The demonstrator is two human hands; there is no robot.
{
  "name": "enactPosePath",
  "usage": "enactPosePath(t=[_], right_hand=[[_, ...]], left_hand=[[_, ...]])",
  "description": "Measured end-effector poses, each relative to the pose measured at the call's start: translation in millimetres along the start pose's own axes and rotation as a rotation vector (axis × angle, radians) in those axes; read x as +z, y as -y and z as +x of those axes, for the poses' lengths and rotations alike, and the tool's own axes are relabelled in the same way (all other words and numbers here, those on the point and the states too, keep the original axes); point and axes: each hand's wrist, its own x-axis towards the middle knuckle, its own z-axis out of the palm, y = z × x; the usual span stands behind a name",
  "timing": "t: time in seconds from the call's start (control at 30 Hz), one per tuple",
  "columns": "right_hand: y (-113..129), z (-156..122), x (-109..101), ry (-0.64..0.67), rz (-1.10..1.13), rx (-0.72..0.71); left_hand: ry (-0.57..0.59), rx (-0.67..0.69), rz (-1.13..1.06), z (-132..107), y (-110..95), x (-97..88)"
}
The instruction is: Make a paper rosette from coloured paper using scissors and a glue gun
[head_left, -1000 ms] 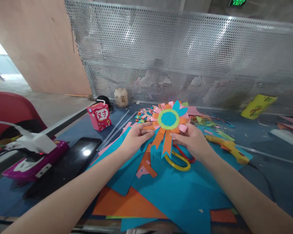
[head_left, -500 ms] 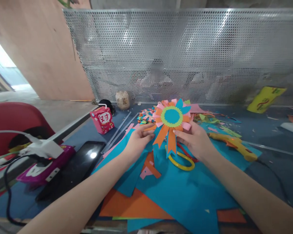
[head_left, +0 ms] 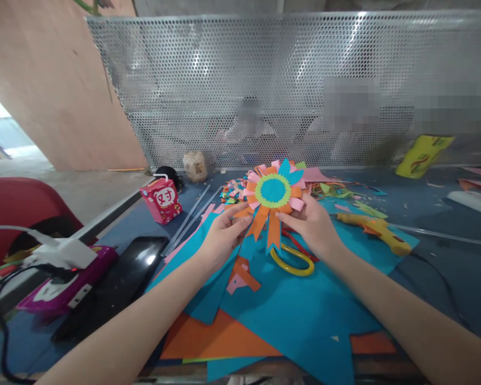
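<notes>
A rosette (head_left: 273, 193) faces me upright, with a blue centre, a scalloped lime ring, orange and pink loops, two blue leaves and forked orange and blue tails. My right hand (head_left: 313, 222) grips its lower right edge, thumb in front. My left hand (head_left: 226, 232) is at its lower left, thumb and fingers closed on what looks like an orange strip (head_left: 242, 212); its far end is hidden. Below the rosette lie scissors with a yellow handle (head_left: 292, 262) and a red one, their blades hidden. Blue sheets (head_left: 304, 310) spread under both hands.
A yellow glue gun (head_left: 374, 230) with a cord lies right. Left are a black phone (head_left: 124, 283), a purple power strip (head_left: 70, 278), a red drink box (head_left: 160, 200) and clear glue sticks (head_left: 190, 219). Coloured scraps (head_left: 232, 192) lie behind. A perforated metal panel (head_left: 204, 80) closes the back.
The whole view has shifted slightly, so most things appear farther left. The rosette remains in my right hand, and my left hand stays closed beside it.
</notes>
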Motion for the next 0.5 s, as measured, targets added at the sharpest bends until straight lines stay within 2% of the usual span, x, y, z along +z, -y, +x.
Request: enactPosePath(t=[0.27,0.5], right_hand=[[0.9,-0.4,-0.7,-0.004,0.064,0.028],[10.7,12.5,-18.4,-0.217,0.073,-0.058]], left_hand=[[-0.010,0.023,0.112,-0.7,-1.6,-2.1],[-0.016,0.023,0.081,1.2,-1.6,-5.7]])
